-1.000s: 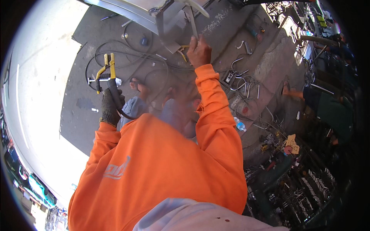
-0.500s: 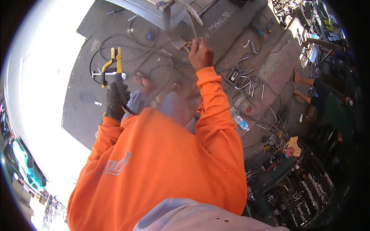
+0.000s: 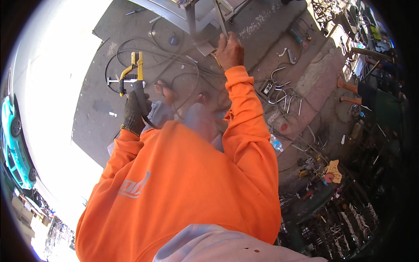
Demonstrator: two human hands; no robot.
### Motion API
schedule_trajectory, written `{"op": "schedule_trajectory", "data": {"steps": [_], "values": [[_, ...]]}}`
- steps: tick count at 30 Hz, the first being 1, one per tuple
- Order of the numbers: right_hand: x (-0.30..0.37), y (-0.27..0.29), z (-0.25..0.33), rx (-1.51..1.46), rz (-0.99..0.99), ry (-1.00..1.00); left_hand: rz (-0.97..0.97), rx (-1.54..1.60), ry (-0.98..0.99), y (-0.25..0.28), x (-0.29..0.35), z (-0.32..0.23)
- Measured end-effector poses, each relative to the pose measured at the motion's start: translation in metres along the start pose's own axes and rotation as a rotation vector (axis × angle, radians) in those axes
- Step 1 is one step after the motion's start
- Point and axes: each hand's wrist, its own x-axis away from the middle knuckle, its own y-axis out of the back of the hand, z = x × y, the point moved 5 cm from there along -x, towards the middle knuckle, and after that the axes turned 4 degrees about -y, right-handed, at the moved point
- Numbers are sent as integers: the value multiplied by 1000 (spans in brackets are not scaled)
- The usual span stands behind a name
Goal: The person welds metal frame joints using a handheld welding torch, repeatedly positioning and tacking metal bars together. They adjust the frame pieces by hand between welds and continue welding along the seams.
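Note:
My left hand (image 3: 134,113), in a dark knit glove, is closed around the black handle of a welding electrode holder (image 3: 140,65). Its yellow jaws point away from me, and a thick cable trails from the handle toward my body. My bare right hand (image 3: 230,51) reaches forward at the end of an orange sleeve, fingers wrapped round a narrow, flat metal strip (image 3: 221,19). The strip's far end reaches up beside a grey metal frame (image 3: 192,19) at the top edge; whether they touch I cannot tell.
Dark cables (image 3: 196,83) loop over the floor around my bare feet (image 3: 163,89). Bent metal rods (image 3: 286,98) and a plastic bottle (image 3: 276,143) lie to the right. Farther right are another person's legs (image 3: 347,91) and many scattered tools (image 3: 336,227). A bright white surface (image 3: 52,109) fills the left.
My right hand has moved slightly forward, and the strip's far end now runs past the top edge. The left hand keeps its grip on the electrode holder. The whole view has shifted a little.

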Motion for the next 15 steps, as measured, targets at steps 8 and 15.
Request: {"op": "schedule_trajectory", "data": {"steps": [8,15], "values": [[-12,3,12,67,44,-56,49,13,-7,6,0,12],[-6,7,14,40,46,-100,16,40,21,4,-5,14]]}}
